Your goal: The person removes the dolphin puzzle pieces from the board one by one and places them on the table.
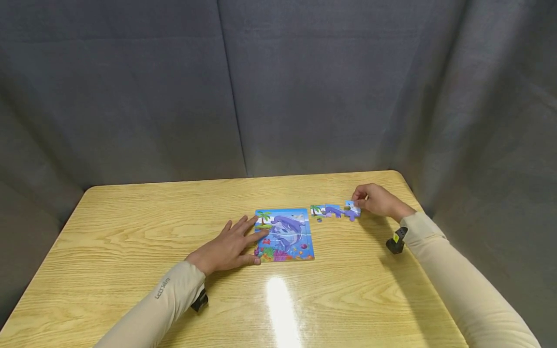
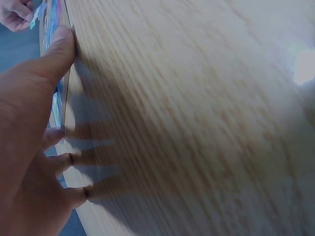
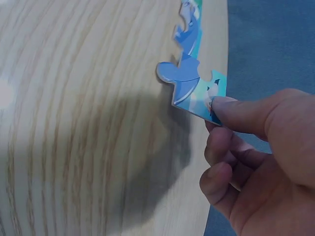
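Note:
A dolphin jigsaw puzzle (image 1: 287,237) lies flat in its square tray, with a palm tree at its upper left and coral along the bottom. Over its left edge my left hand (image 1: 230,246) rests with fingers spread and straight. To the right, my right hand (image 1: 378,199) pinches a puzzle piece (image 3: 189,83) between thumb and fingers; the piece shows purple-blue dolphin, pale sky and part of a white bird. Beside it, between that hand and the tray, are a palm-tree piece (image 1: 317,210) and a dolphin piece (image 1: 333,210) in a row on the table.
The wooden table (image 1: 165,217) has rounded far corners and a bright light reflection (image 1: 280,309) near the front. Grey curtains (image 1: 174,96) hang behind it and at both sides. Dark wrist cameras (image 1: 396,240) sit under the cuffs of the beige sleeves.

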Demonstrator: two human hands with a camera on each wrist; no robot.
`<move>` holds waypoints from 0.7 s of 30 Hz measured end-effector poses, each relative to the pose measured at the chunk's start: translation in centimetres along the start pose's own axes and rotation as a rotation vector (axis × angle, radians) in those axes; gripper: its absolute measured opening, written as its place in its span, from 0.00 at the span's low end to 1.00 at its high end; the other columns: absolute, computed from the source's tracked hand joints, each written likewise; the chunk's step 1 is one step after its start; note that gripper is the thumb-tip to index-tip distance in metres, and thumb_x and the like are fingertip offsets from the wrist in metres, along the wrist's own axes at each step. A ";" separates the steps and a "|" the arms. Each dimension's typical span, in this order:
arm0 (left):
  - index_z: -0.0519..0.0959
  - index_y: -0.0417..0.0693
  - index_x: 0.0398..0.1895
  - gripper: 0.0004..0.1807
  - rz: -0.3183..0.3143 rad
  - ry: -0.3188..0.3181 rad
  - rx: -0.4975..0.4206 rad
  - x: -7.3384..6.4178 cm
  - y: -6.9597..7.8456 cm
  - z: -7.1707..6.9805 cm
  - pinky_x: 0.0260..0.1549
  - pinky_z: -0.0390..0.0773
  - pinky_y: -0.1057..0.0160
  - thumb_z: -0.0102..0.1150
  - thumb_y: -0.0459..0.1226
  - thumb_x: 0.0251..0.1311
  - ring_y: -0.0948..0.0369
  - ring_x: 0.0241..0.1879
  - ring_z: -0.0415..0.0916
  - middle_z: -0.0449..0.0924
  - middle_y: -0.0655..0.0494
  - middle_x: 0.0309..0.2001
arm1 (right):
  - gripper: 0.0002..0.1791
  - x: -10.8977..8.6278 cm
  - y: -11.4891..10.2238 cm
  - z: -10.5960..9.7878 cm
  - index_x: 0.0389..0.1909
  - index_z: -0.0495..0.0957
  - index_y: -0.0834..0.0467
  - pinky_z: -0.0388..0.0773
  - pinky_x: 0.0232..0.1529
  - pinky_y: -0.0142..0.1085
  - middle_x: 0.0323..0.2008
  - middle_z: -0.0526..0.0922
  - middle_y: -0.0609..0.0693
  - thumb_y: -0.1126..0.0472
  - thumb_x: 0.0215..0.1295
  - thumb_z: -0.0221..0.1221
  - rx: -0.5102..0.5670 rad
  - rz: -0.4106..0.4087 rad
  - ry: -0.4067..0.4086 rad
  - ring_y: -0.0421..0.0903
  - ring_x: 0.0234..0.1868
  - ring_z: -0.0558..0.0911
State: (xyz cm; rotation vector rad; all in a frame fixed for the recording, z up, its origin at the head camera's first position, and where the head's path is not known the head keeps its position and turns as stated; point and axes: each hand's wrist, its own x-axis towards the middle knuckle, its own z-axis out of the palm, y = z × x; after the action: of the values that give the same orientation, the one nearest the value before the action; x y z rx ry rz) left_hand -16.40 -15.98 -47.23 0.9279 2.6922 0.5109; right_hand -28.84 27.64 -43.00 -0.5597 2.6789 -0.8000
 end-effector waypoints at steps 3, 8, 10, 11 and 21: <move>0.59 0.58 0.86 0.41 -0.003 -0.001 0.000 0.0 0.0 -0.1 0.77 0.48 0.21 0.57 0.58 0.76 0.31 0.85 0.43 0.44 0.37 0.87 | 0.02 0.3 0.5 0.3 0.41 0.83 0.66 0.71 0.38 0.38 0.36 0.85 0.57 0.71 0.74 0.61 -0.040 -0.005 0.010 0.45 0.35 0.74; 0.59 0.58 0.86 0.41 -0.003 -0.001 -0.008 0.0 0.1 0.0 0.78 0.47 0.22 0.58 0.58 0.76 0.31 0.86 0.42 0.44 0.37 0.87 | 0.03 0.6 0.9 0.9 0.41 0.83 0.67 0.71 0.40 0.37 0.35 0.85 0.57 0.72 0.73 0.61 -0.068 -0.013 0.001 0.45 0.35 0.75; 0.59 0.58 0.86 0.41 -0.003 -0.001 -0.009 -0.1 0.1 0.0 0.78 0.47 0.22 0.58 0.58 0.76 0.32 0.86 0.42 0.43 0.37 0.87 | 0.03 0.7 1.1 1.3 0.41 0.83 0.67 0.72 0.39 0.37 0.35 0.86 0.58 0.72 0.73 0.60 -0.059 -0.010 -0.006 0.45 0.34 0.75; 0.59 0.58 0.86 0.41 -0.005 -0.002 -0.010 -0.1 0.1 0.1 0.78 0.47 0.22 0.58 0.58 0.76 0.32 0.86 0.42 0.43 0.37 0.87 | 0.03 0.8 1.1 1.4 0.41 0.83 0.67 0.72 0.39 0.37 0.35 0.86 0.58 0.72 0.74 0.60 -0.057 -0.011 -0.006 0.45 0.34 0.75; 0.59 0.58 0.86 0.41 -0.004 0.004 -0.002 0.0 0.3 0.1 0.78 0.47 0.22 0.57 0.58 0.76 0.32 0.86 0.42 0.43 0.37 0.87 | 0.04 0.8 1.1 1.9 0.41 0.83 0.66 0.73 0.40 0.37 0.36 0.86 0.58 0.72 0.74 0.59 -0.071 -0.003 0.023 0.46 0.36 0.77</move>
State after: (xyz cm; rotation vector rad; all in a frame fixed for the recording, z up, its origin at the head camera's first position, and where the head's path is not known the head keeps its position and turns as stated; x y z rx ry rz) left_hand -16.20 -15.71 -47.17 0.9212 2.6960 0.5151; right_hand -29.18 27.27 -45.30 -0.5750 2.7372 -0.7192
